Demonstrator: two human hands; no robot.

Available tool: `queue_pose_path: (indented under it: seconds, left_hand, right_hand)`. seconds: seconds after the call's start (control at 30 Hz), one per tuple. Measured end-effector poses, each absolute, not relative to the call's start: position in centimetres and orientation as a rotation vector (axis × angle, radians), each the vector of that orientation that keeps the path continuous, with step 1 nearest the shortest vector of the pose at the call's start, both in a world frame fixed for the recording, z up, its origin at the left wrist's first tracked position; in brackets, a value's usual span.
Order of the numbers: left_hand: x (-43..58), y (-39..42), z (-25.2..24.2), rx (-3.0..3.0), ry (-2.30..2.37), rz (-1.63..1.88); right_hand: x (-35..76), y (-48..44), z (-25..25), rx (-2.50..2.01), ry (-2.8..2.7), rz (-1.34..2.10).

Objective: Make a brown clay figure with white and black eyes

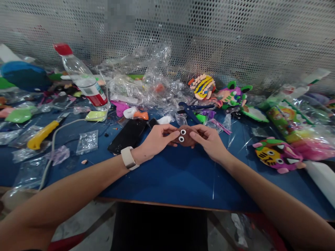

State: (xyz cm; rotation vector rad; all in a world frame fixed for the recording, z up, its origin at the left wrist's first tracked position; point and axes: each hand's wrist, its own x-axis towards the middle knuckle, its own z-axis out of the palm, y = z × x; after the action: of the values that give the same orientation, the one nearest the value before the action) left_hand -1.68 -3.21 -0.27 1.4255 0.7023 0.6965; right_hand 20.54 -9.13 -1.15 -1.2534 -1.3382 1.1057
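Observation:
A small brown foam piece with two white googly eyes lies on the blue table in the middle. My left hand, a pale watch on its wrist, pinches the piece's left edge with thumb and fingers. My right hand grips its right side, fingers curled round it. Both hands rest low on the table, holding the piece between them.
A black phone lies left of my hands, blue scissors just behind. A red-capped bottle, a yellow cutter, clear wrappers, and colourful foam masks crowd the table. A perforated metal wall stands behind.

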Motion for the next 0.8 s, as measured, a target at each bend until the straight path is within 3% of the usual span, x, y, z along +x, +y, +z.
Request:
queue_pose_path:
  seconds: [0.8]
  left_hand:
    - [-1.75,-3.35,0.12,1.635,0.640,0.613]
  right_hand:
    - [20.58,-8.92,-1.68,-1.209,-1.320,1.013]
